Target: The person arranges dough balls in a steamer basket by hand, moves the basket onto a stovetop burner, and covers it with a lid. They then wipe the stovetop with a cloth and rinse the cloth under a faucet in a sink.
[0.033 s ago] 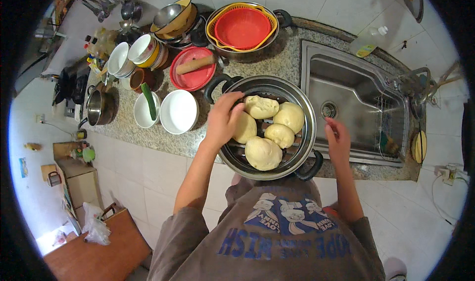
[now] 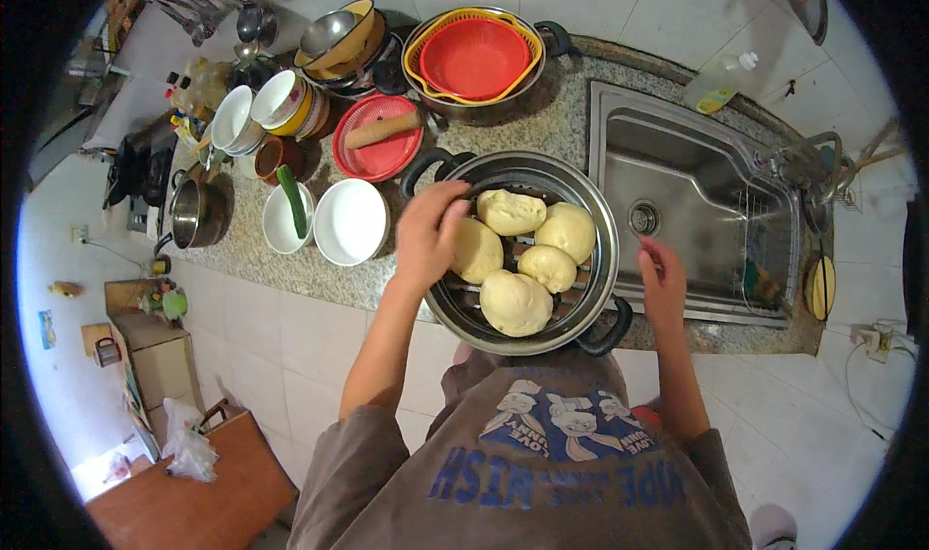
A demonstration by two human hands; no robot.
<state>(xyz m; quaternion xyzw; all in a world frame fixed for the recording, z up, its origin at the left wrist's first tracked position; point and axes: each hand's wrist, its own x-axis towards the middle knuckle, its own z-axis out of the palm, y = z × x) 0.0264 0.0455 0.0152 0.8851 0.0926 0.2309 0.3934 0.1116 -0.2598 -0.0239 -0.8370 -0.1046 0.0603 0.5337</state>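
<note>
A round metal steamer pot point(image 2: 607, 260) with black handles sits at the counter's front edge, before me. On its slatted rack lie several pale, smooth buns; a large one point(image 2: 516, 301) is nearest me, and a smaller one point(image 2: 547, 267) is in the middle. My left hand point(image 2: 431, 236) reaches over the pot's left rim beside the left bun point(image 2: 477, 251), thumb and fingers apart. Whether its fingertips touch that bun, I cannot tell. Right of the pot, by the sink's front edge, my right hand point(image 2: 664, 281) hovers with nothing in it, fingers loosely bent and apart.
A steel sink point(image 2: 697, 182) fills the counter's right side. Left are a white bowl point(image 2: 351, 222), a cucumber point(image 2: 292, 202) in another bowl, and a red basket point(image 2: 395, 163) with a rolling pin point(image 2: 383, 129). Behind stands a pot holding a red colander point(image 2: 475, 59).
My left hand has drawn back slightly to the left, away from the buns. The buns and my right hand stay practically where they were.
</note>
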